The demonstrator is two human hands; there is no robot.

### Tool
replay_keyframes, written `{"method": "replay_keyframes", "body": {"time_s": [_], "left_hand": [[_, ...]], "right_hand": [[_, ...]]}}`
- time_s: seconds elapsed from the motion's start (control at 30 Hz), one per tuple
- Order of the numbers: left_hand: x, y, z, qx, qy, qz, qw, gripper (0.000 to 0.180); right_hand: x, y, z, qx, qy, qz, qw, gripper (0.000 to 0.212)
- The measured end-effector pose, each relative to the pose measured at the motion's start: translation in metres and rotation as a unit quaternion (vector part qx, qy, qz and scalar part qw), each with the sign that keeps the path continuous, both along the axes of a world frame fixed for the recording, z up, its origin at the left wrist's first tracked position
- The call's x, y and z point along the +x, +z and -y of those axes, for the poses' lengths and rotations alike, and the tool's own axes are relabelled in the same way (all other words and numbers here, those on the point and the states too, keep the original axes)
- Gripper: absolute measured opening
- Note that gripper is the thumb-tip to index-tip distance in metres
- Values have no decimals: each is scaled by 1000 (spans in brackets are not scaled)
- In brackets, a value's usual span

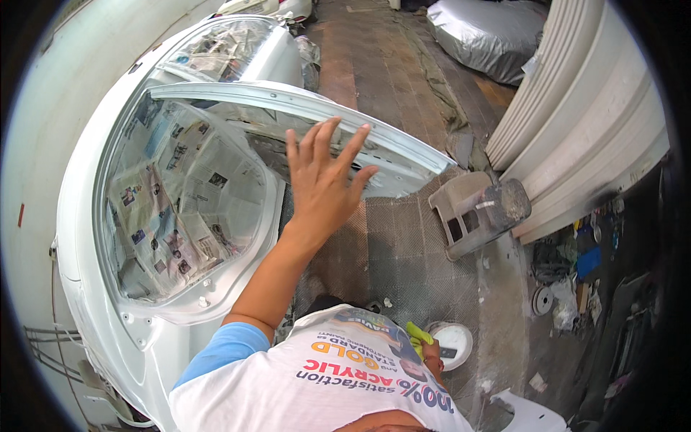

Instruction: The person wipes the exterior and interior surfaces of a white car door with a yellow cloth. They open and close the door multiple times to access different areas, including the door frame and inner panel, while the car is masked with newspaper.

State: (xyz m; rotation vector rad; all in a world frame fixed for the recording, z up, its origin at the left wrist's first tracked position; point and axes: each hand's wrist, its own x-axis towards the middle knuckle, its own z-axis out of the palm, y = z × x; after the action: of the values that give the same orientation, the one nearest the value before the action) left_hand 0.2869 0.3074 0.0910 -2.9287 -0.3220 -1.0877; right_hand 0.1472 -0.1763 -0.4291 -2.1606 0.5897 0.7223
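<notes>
My left hand point(322, 176) is raised with its fingers spread, in front of the open white car door point(288, 99). It holds nothing; whether the fingertips touch the door cannot be told. Down by my right side, my right hand point(432, 353) is closed on a yellow-green cloth point(416, 337). My shirt hides part of that hand. Just beyond it sits a round white tub point(459, 337) with a dark flat piece in it. Newspaper point(169, 216) under clear plastic covers the opening of the white car body point(83, 237).
A grey plastic step stool point(461, 209) stands right of the door's end. Pale ribbed panels point(576, 108) lean at the right, near scattered shop items point(568, 281). A silver-covered vehicle point(489, 36) is at the back. A white curved panel point(529, 414) lies lower right.
</notes>
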Motion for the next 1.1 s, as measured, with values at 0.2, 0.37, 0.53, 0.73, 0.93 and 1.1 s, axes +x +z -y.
{"method": "replay_keyframes", "body": {"time_s": [0.2,0.37,0.53,0.73,0.93,1.1], "left_hand": [[-18,9,-39,57,82,31,994,59],[-26,10,-41,45,77,17,996,61],[-27,12,-49,31,74,17,997,62],[-32,15,-74,34,104,48,993,63],[-40,28,-93,18,43,56,997,61],[-42,34,-110,6,-5,47,999,60]], "right_hand": [[7,-12,12,-15,29,-52,998,58],[18,-17,15,12,61,-62,996,56],[35,9,-3,47,88,-45,994,45],[51,32,-32,18,61,-11,998,39],[43,-10,-46,0,80,13,997,48],[32,-27,-64,-44,157,19,986,44]]}}
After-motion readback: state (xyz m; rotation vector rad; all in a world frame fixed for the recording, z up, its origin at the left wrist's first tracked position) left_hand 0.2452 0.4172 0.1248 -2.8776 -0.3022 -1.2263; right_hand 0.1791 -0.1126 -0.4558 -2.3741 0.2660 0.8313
